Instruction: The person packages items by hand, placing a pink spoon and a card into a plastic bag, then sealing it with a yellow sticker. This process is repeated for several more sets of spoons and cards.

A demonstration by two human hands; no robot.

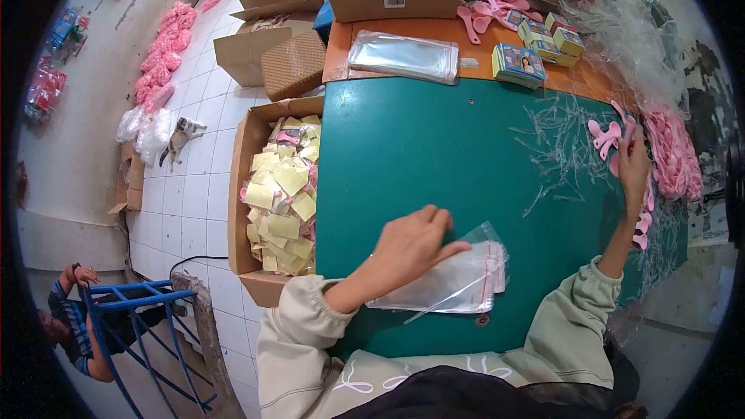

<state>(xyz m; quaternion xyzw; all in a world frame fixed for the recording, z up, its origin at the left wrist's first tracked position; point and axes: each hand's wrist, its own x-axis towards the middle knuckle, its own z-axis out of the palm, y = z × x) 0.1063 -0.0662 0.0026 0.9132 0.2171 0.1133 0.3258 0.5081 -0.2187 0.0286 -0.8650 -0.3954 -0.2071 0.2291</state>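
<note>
My left hand (pixel 415 252) is over a stack of clear plastic bags (pixel 434 291) near the table's front edge. Its thumb is stretched out apart from the curled fingers, and nothing shows between them. One bag's clear flap (pixel 485 234) sticks up beside the thumb. At the table's right side, my right hand (pixel 634 161) has its fingers closed around a pink plastic spoon (pixel 618 110), partly hidden by the hand. More loose pink spoons (pixel 604 138) lie just left of those fingers.
Thin clear plastic strips (pixel 560 147) litter the green table (pixel 419 147). Pink bundles (pixel 673 151) lie at right. Card stacks (pixel 518 66) and more bags (pixel 403 56) are at the back. A box of filled packets (pixel 283 186) adjoins the left edge. A cat (pixel 182 140) and another person (pixel 81 326) are leftward.
</note>
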